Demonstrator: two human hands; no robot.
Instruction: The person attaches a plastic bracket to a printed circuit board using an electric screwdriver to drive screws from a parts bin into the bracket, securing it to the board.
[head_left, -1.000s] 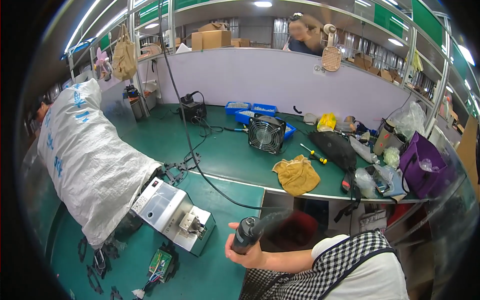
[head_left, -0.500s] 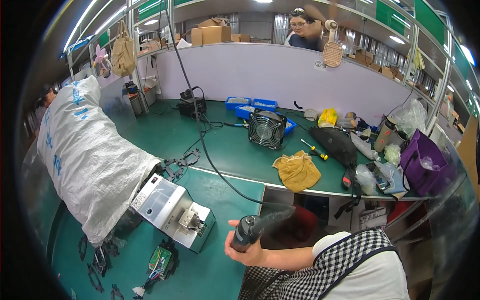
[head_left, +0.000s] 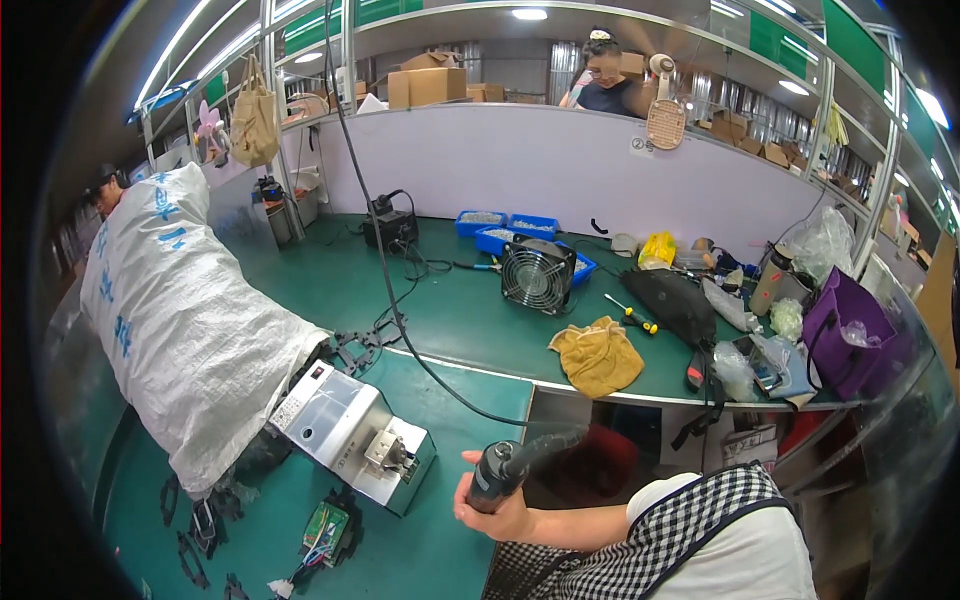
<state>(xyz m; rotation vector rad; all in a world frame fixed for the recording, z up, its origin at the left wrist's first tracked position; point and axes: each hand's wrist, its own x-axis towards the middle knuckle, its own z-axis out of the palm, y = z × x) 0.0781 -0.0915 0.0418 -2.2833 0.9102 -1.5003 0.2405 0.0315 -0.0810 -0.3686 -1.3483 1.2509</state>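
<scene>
My right hand (head_left: 513,521) is closed round the upright black body of an electric screwdriver (head_left: 494,476). A dark cord runs from its top and loops up past the bench. The tool's lower end is hidden by my fingers. My left hand is out of view. To the left of my right hand, and apart from it, stands a silver box-shaped screw feeder (head_left: 335,420) with a clear window and a small metal head. A green circuit board (head_left: 325,528) with coloured wires lies on the green bench below the feeder, in a black plastic part.
A big white woven sack (head_left: 190,320) lies along the left, black plastic frames (head_left: 190,558) near it. Further back are a fan (head_left: 538,275), blue screw trays (head_left: 532,226), a tan cloth (head_left: 597,357), a screwdriver (head_left: 632,315) and a purple bag (head_left: 850,330). Two people are beyond.
The whole view has shifted slightly, so the bench things sit a little lower and to the right. My right hand keeps its hold on the electric screwdriver. The person beyond the partition has turned their head.
</scene>
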